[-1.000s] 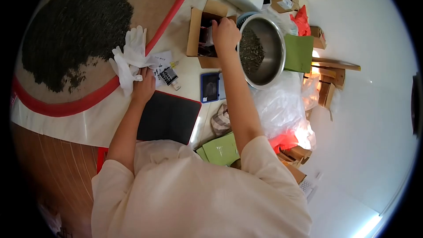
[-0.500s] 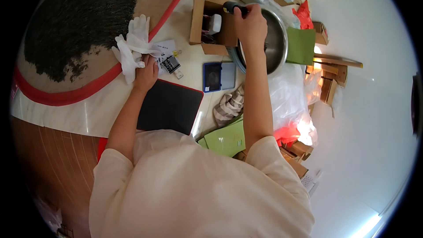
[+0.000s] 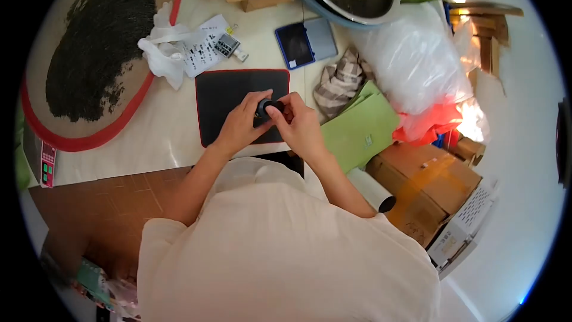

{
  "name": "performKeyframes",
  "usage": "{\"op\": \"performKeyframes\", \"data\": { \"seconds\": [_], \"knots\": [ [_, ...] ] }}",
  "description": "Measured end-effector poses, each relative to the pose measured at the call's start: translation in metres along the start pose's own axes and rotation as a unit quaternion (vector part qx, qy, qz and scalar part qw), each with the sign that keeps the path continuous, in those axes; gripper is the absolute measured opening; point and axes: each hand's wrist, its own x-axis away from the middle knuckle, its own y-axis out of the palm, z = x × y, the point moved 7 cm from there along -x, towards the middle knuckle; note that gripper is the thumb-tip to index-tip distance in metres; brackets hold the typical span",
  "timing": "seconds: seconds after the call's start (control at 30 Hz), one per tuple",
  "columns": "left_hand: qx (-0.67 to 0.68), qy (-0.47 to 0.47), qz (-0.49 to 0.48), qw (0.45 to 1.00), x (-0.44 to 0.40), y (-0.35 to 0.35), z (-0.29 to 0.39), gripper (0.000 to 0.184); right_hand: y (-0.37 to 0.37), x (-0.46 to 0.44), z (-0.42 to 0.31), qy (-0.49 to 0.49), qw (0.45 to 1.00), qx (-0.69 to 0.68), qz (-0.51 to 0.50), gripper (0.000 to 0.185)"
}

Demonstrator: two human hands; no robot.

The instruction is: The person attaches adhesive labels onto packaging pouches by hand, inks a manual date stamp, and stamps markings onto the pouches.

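Observation:
Both hands meet over the black mat with a red edge (image 3: pixel 220 92). A small dark cylindrical object (image 3: pixel 263 108) is between them. My left hand (image 3: pixel 239 125) has its fingers wrapped round the object's left side. On the right side, my right hand (image 3: pixel 299 122) pinches its dark top with thumb and fingers. Beyond the mat lie a printed paper (image 3: pixel 202 53), a small grey device (image 3: pixel 226 45) and an open blue-edged case (image 3: pixel 295 46). White gloves (image 3: pixel 167 53) rest on the red rim at the left.
A red-rimmed round tray (image 3: pixel 95 141) holds dark leafy material. At the back stand an open cardboard box (image 3: pixel 268 1) and a steel bowl (image 3: pixel 387 3). Green bags (image 3: pixel 363 131), a checked cloth (image 3: pixel 336 86), clear plastic (image 3: pixel 411 53) and a large carton (image 3: pixel 417 173) lie on the right.
My right hand has come back from beside the cardboard box with the dark object. My left hand has left the gloves and joined it over the mat. The view has shifted.

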Motion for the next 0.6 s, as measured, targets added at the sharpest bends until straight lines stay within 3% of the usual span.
{"op": "performKeyframes", "data": {
  "seconds": [0.03, 0.07, 0.13, 0.2, 0.23, 0.3, 0.4, 0.47, 0.5, 0.53, 0.6],
  "knots": [
    [0.084, -0.119, -0.031, 0.989, 0.006, 0.014, -0.02, 0.052, 0.005, 0.002, 0.0, -0.03, 0.999, -0.002, -0.012, 0.025],
    [0.084, -0.124, -0.045, 0.988, 0.007, 0.02, -0.025, 0.052, 0.008, 0.003, 0.002, -0.06, 0.998, -0.003, -0.024, 0.024],
    [0.124, -0.159, -0.091, 0.975, 0.006, 0.027, -0.032, 0.041, 0.009, 0.0, 0.023, -0.031, 0.998, 0.006, -0.049, 0.022],
    [0.148, -0.185, -0.151, 0.96, 0.004, 0.029, -0.039, 0.035, 0.017, 0.001, 0.017, -0.185, 0.973, 0.065, -0.124, 0.025],
    [0.131, -0.182, -0.186, 0.957, 0.003, 0.031, -0.042, 0.035, 0.023, 0.002, 0.023, -0.178, 0.966, 0.058, -0.176, 0.034],
    [0.11, -0.166, -0.204, 0.958, 0.0, 0.037, -0.054, 0.034, 0.017, 0.002, 0.023, -0.175, 0.976, 0.023, -0.126, 0.039],
    [0.082, -0.153, -0.217, 0.961, -0.011, 0.046, -0.061, 0.034, 0.007, -0.002, 0.032, -0.138, 0.988, -0.059, -0.02, 0.046],
    [0.084, -0.127, -0.226, 0.962, -0.02, 0.058, -0.054, 0.035, 0.013, 0.0, 0.071, 0.167, 0.978, -0.012, -0.12, 0.047],
    [0.08, -0.107, -0.22, 0.966, -0.025, 0.063, -0.052, 0.035, 0.016, -0.002, 0.077, 0.087, 0.99, 0.03, -0.111, 0.042],
    [0.076, -0.088, -0.213, 0.97, -0.028, 0.066, -0.051, 0.035, 0.019, -0.004, 0.084, 0.089, 0.99, 0.028, -0.109, 0.042],
    [0.059, -0.058, -0.206, 0.975, -0.035, 0.067, -0.051, 0.035, 0.004, -0.01, 0.064, -0.08, 0.995, 0.046, 0.04, 0.038]
  ]
}}
